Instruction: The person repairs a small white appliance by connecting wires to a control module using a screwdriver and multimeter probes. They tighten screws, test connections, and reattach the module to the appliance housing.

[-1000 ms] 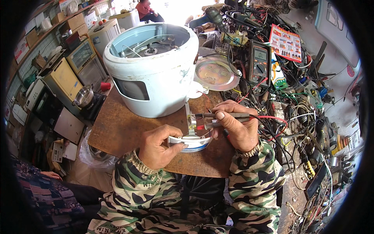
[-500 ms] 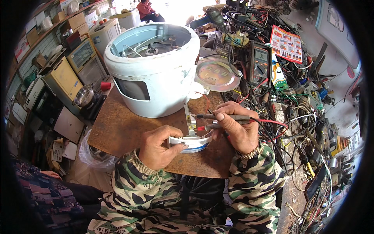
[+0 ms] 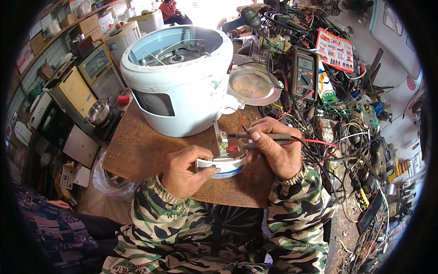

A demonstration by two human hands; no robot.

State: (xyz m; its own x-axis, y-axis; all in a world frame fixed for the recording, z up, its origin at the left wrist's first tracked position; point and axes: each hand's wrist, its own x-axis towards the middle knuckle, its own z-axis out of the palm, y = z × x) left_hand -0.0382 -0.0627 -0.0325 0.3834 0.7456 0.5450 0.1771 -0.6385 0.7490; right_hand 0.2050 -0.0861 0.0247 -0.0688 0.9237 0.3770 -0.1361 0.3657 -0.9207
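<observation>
My left hand (image 3: 185,171) is closed on a white curved panel with a blue stripe (image 3: 223,166). A narrow metal bracket with small parts (image 3: 223,142) rises from it. My right hand (image 3: 278,153) grips two meter probes (image 3: 273,136) side by side, their tips at the bracket; whether both touch it is too small to tell. Behind stands a large white cooker body (image 3: 175,100) with an open top, a round metal plate (image 3: 253,86) beside it. The orange-and-grey multimeter (image 3: 305,71) lies to the right.
The wooden board (image 3: 137,150) bears the cooker. Tangled wires (image 3: 342,155) and tools cover the right bench, with a printed sheet (image 3: 335,50) on top. A pot (image 3: 98,113) and appliances line the left. Another person's hand (image 3: 59,204) shows at lower left; a seated person (image 3: 175,13) is at the back.
Both hands and the panel have shifted very slightly left, with the probes held at the bracket throughout. Nothing has been let go or taken hold of.
</observation>
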